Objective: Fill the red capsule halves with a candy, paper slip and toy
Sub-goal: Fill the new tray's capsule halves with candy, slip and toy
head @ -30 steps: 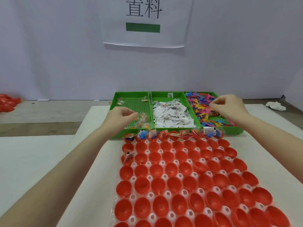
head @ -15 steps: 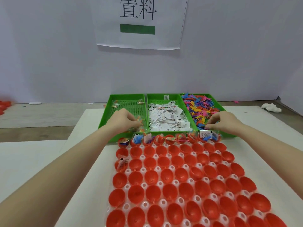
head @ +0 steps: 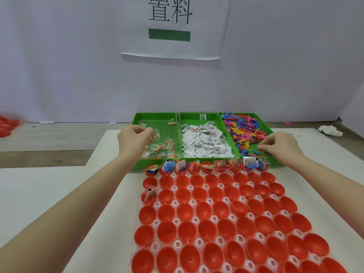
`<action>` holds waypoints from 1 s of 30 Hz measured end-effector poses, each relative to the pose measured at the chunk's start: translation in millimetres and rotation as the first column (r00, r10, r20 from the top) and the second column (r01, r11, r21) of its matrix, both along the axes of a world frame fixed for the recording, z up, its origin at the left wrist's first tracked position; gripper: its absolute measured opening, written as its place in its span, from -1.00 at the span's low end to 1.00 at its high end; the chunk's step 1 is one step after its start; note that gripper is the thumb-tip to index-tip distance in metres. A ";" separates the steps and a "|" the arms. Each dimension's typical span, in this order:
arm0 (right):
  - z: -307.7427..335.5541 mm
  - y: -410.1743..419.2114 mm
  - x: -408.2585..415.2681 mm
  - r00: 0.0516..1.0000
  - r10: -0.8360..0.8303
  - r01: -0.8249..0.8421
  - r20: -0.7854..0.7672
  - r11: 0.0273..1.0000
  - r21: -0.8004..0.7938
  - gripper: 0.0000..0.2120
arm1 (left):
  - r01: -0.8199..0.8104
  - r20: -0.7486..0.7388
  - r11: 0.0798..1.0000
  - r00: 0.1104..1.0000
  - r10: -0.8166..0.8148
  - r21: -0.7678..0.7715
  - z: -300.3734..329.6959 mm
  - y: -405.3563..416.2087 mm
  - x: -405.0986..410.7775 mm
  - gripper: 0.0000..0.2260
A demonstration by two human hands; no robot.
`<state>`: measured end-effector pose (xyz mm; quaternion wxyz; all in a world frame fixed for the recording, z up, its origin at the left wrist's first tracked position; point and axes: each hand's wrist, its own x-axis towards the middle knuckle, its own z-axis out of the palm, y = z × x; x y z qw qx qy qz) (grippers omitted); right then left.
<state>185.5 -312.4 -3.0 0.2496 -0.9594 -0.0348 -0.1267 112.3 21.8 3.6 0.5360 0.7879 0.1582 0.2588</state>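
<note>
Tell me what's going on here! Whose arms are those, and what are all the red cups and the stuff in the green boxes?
The picture comes from a camera worn on a person's head, looking down, so the two arms are that person's own. There is no machine here.

On the white table lies a sheet packed with red capsule halves, like open eggshells. Most are empty; the far row already has things inside.

Behind them stand three green trays: candies in clear wrappers, white paper slips and colourful little toys.

The left hand pinches a wrapped candy over the candy tray. The right hand has its fingers curled at the toy tray's near corner; I cannot tell whether it holds a toy.
</note>
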 end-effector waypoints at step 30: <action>19.8 91.7 -11.3 0.991 0.130 -0.130 -0.030 0.991 -0.012 -0.86 | 0.322 0.196 0.894 0.942 -0.271 -0.311 14.7 -30.4 -101.5 -0.68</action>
